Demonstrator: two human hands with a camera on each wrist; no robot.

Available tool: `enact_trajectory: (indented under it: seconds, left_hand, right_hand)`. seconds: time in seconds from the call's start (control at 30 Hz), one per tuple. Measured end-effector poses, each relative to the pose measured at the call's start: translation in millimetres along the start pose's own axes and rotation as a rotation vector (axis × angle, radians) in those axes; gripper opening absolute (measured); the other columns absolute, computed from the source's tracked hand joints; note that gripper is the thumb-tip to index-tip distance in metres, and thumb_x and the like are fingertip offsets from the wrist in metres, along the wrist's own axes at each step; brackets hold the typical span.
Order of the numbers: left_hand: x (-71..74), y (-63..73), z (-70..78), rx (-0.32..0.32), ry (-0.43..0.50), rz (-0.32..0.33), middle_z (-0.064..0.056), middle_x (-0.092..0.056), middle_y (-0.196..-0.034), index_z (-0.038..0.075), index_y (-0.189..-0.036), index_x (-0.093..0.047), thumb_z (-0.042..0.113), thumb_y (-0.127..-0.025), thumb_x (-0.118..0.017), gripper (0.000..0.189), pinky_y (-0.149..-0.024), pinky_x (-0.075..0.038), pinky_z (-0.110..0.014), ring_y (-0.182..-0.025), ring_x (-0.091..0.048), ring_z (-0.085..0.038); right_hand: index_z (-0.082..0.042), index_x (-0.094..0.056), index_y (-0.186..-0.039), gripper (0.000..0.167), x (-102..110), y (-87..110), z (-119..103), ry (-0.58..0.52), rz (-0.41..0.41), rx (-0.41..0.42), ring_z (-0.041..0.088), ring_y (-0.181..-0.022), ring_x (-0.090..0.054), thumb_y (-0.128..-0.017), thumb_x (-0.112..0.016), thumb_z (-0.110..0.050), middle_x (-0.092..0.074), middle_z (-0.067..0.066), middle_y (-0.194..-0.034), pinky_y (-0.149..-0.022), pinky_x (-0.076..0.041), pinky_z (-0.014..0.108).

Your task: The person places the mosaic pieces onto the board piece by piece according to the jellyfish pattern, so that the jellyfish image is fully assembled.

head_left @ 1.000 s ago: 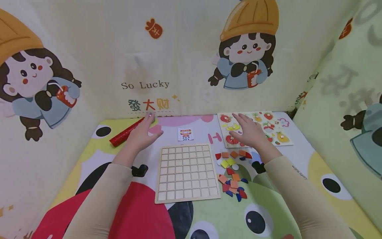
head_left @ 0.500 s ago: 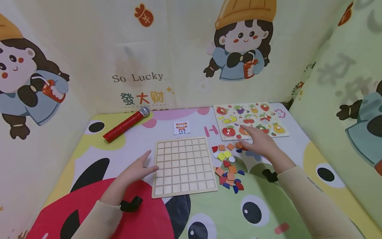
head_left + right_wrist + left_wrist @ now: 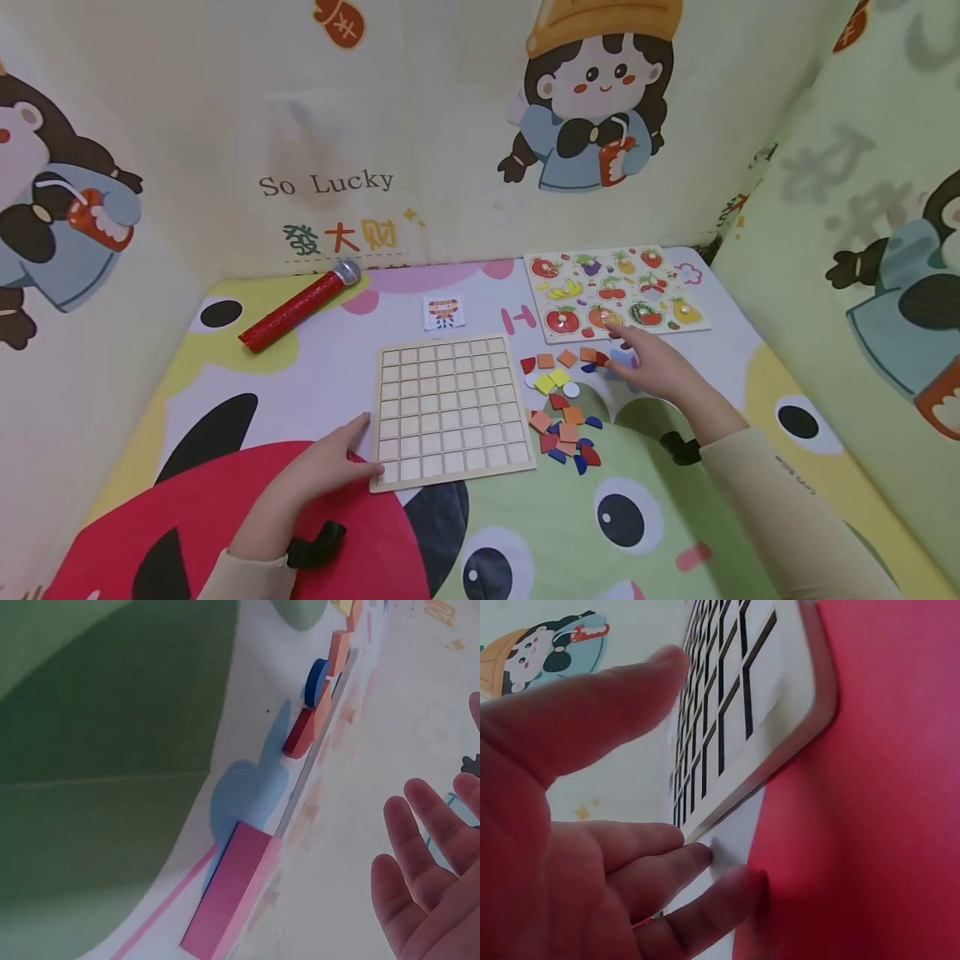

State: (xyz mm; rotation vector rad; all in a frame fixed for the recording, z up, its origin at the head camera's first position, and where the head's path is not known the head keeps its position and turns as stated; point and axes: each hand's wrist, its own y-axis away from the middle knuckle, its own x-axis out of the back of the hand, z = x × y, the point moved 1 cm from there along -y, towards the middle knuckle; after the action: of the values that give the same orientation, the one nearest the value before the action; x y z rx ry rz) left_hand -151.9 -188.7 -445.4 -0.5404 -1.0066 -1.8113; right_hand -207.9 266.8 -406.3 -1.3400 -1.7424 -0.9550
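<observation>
My left hand (image 3: pixel 318 471) is at the left edge of a wooden grid board (image 3: pixel 450 412), its thumb over the near left corner. In the left wrist view the fingers (image 3: pixel 697 915) extend beside the board's rim (image 3: pixel 780 742), with the thumb apart from them. Over on the right, my right hand (image 3: pixel 660 371) hovers with nothing in it, beside small coloured shape pieces (image 3: pixel 567 433) and near the fruit puzzle board (image 3: pixel 555 337). The right wrist view shows its fingers (image 3: pixel 405 825) spread, and a pink block (image 3: pixel 232 892) on the cloth below.
A red glittery microphone (image 3: pixel 296 312) lies at the back left. A small picture card (image 3: pixel 444 312) sits behind the grid board. Yellow squares (image 3: pixel 551 382) are among the loose pieces. Printed cloth walls (image 3: pixel 450 125) rise at the back and sides.
My left hand has come back from near the microphone down to the grid board's left side. My right hand has drawn back from over the fruit puzzle toward the pieces. The view has tilted down.
</observation>
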Motion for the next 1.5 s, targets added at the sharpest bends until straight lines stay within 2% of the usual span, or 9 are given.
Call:
enact_trajectory:
  seconds: [0.13, 0.33, 0.57, 0.73, 1.03, 1.3, 1.5]
  left_hand:
    - [0.6, 0.5, -0.5, 0.009, 0.026, -0.022, -0.020, -0.034, -0.140, 0.007, -0.144, -0.021, 0.035, -0.051, -0.085, 0.116, -0.071, -0.054, -0.040, -0.120, -0.040, -0.035]
    - [-4.6, 2.7, -3.2, 0.034, 0.014, -0.060, -0.017, -0.033, -0.141, 0.012, -0.146, -0.015, 0.040, -0.045, -0.086, 0.127, -0.066, -0.054, -0.036, -0.116, -0.042, -0.030]
    - [-13.1, 2.1, -1.5, 0.034, -0.068, -0.020, -0.016, -0.030, -0.144, 0.011, -0.146, -0.015, 0.039, -0.043, -0.087, 0.129, -0.063, -0.054, -0.035, -0.115, -0.044, -0.029]
    - [-14.0, 2.5, -1.3, 0.032, -0.093, 0.002, -0.015, -0.031, -0.144, 0.012, -0.146, -0.016, 0.041, -0.043, -0.087, 0.128, -0.062, -0.054, -0.034, -0.113, -0.046, -0.027]
    - [-18.4, -1.4, 2.8, 0.027, -0.142, 0.034, -0.011, -0.031, -0.146, 0.016, -0.146, -0.018, 0.043, -0.045, -0.086, 0.124, -0.059, -0.051, -0.032, -0.111, -0.049, -0.027]
    - [-16.5, -1.8, 1.6, 0.035, -0.086, 0.027, -0.013, -0.031, -0.145, 0.017, -0.146, -0.017, 0.039, -0.046, -0.086, 0.123, -0.060, -0.053, -0.034, -0.115, -0.045, -0.027]
    - [-15.9, -0.8, 0.9, 0.046, -0.087, 0.028, -0.013, -0.034, -0.143, 0.018, -0.146, -0.018, 0.040, -0.045, -0.086, 0.124, -0.058, -0.052, -0.033, -0.109, -0.047, -0.026]
  right_hand:
    - [-0.010, -0.028, -0.142, 0.066, -0.4, -0.5, 1.2, -0.021, 0.001, -0.008, 0.035, -0.115, -0.046, -0.086, -0.060, -0.025, -0.046, 0.017, -0.131, -0.090, -0.041, 0.055]
    - [-0.011, -0.028, -0.142, 0.065, -6.6, -4.4, -1.1, -0.053, -0.030, 0.002, 0.033, -0.114, -0.047, -0.087, -0.059, -0.026, -0.049, 0.016, -0.129, -0.090, -0.042, 0.051]
    - [-0.009, -0.031, -0.140, 0.057, -8.1, -4.2, 4.8, -0.088, -0.012, -0.061, 0.034, -0.114, -0.048, -0.090, -0.055, -0.021, -0.049, 0.017, -0.128, -0.091, -0.042, 0.052]
    - [-0.007, -0.031, -0.140, 0.056, -14.7, -13.0, 12.9, -0.077, -0.039, -0.083, 0.033, -0.111, -0.050, -0.091, -0.054, -0.020, -0.050, 0.017, -0.127, -0.090, -0.044, 0.050]
    - [-0.002, -0.042, -0.133, 0.050, -25.9, -32.6, 18.3, 0.007, -0.114, -0.141, 0.032, -0.106, -0.050, -0.088, -0.057, -0.019, -0.053, 0.019, -0.120, -0.095, -0.039, 0.050]
    - [-0.004, -0.055, -0.121, 0.042, -27.5, -34.6, 17.9, 0.183, -0.081, -0.123, 0.033, -0.110, -0.048, -0.084, -0.063, -0.022, -0.054, 0.018, -0.120, -0.097, -0.036, 0.052]
    - [-0.009, -0.059, -0.117, 0.038, -29.3, -37.6, 21.9, 0.185, -0.085, -0.128, 0.029, -0.098, -0.049, -0.084, -0.064, -0.026, -0.056, 0.015, -0.112, -0.091, -0.040, 0.052]
